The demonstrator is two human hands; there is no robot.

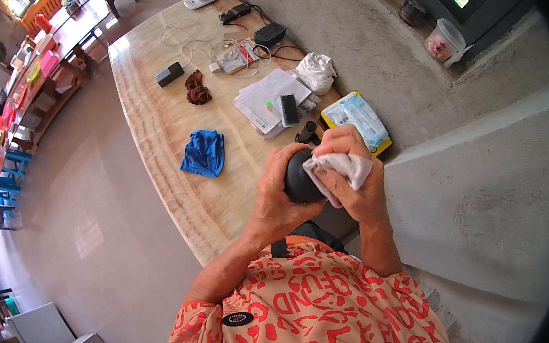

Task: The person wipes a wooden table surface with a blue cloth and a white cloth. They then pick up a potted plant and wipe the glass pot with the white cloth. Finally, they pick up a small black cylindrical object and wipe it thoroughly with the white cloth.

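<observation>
My left hand (273, 195) is wrapped round a smooth, dark, rounded object (299, 179); its exact kind does not show. Closed on a pale pinkish-white cloth (344, 169), my right hand (365, 189) presses it against the right side of that object. Both hands are over the table's near right edge. Just beyond them stands a small black cylindrical item (306, 132). A brush with dark bristles (289, 110) lies on a stack of papers (257, 103). To the left of my hands is a crumpled blue cloth (203, 153).
The marble-patterned table (164, 136) also bears a dark brown cloth bundle (197, 89), a grey box (169, 74), white cables (197, 42), a white crumpled cloth (316, 73) and a pack of wipes (363, 120). A grey wall ledge (478, 197) runs along the right.
</observation>
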